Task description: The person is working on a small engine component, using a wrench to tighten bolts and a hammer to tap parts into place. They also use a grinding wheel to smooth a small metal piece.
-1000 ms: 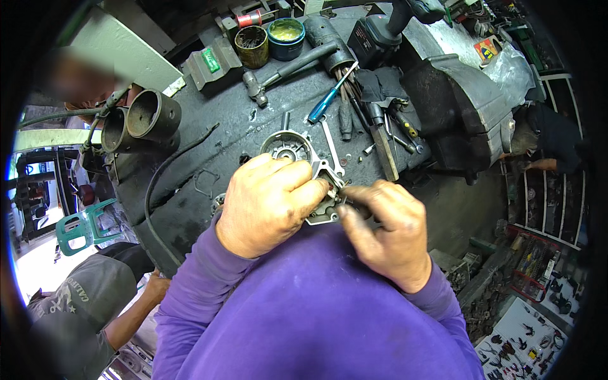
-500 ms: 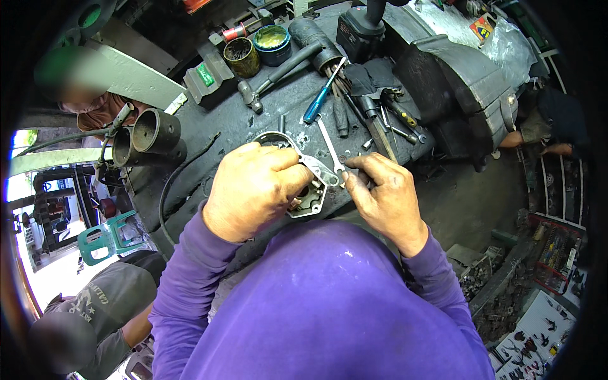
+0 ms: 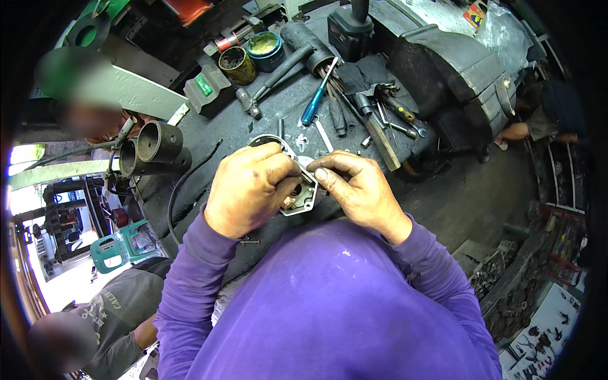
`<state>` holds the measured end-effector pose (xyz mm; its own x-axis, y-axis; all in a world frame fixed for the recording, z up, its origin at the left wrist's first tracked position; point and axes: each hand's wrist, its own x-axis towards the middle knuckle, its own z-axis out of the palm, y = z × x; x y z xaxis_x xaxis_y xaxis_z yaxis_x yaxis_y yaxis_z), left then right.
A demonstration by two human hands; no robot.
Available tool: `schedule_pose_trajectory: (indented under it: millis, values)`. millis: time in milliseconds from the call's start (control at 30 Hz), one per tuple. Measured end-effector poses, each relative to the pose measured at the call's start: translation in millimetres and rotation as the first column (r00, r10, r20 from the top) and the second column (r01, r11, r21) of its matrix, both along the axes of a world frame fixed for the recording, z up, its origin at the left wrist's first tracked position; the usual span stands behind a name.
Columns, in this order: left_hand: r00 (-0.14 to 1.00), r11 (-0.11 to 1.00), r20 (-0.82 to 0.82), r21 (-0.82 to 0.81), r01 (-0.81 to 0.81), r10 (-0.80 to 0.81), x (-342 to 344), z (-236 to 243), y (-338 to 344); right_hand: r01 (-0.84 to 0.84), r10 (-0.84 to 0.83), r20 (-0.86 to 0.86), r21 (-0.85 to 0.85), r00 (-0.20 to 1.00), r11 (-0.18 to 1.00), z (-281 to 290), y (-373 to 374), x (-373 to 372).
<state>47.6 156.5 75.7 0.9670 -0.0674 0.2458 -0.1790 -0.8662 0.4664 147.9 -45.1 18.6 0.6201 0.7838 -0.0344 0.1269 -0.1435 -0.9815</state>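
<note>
A silvery metal housing (image 3: 308,204) with an angular rim lies on the dark workbench right in front of me. My left hand (image 3: 250,187) is closed over its left side, fingers curled down into it. Whatever those fingers grip is hidden. At the housing's right rim my right hand (image 3: 364,193) pinches with thumb and forefinger, close to the left fingertips. Any small part in that pinch cannot be made out. Just beyond the right hand lies a combination wrench (image 3: 323,135), its near end covered by the hand. A short metal pin (image 3: 281,128) stands out beyond the housing.
A blue screwdriver (image 3: 313,106), a hammer (image 3: 250,104) and other hand tools lie farther back. Two open cans (image 3: 237,68) stand behind the hammer. A large vise (image 3: 453,82) fills the right. A black cable (image 3: 180,183) curves at left. Other people are at both sides.
My right hand has moved left, from the wrench's near end to the housing's rim, and its thumb and forefinger have closed together. My left hand remains over the housing.
</note>
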Motion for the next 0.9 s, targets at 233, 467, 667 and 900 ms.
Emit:
schedule_pose_trajectory:
  millis: [233, 467, 667, 900]
  values:
    - [0.996, 0.988, -0.050, -0.130, -0.083, 0.077, 6.2, 2.1, -5.6, 0.001, 0.002, -0.051, 0.054, 0.999, 0.999, -5.1, -0.7, -0.7]
    - [0.999, 0.999, -0.052, -0.044, -0.014, 0.011, 13.9, 8.0, -6.1, -0.034, 0.040, -0.079, 0.075, 0.996, 0.997, -10.3, -2.4, 3.8]
    - [0.991, 0.986, -0.129, 0.158, 0.053, -0.032, 11.9, 15.3, -0.8, -0.171, 0.175, -0.008, 0.168, 0.985, 0.971, -13.6, -0.8, 26.8]
    - [0.908, 0.913, -0.187, -0.092, -0.397, 0.376, 1.2, 7.3, -22.4, -0.376, 0.411, -0.260, 0.174, 0.874, 0.910, -12.2, 12.7, 54.4]
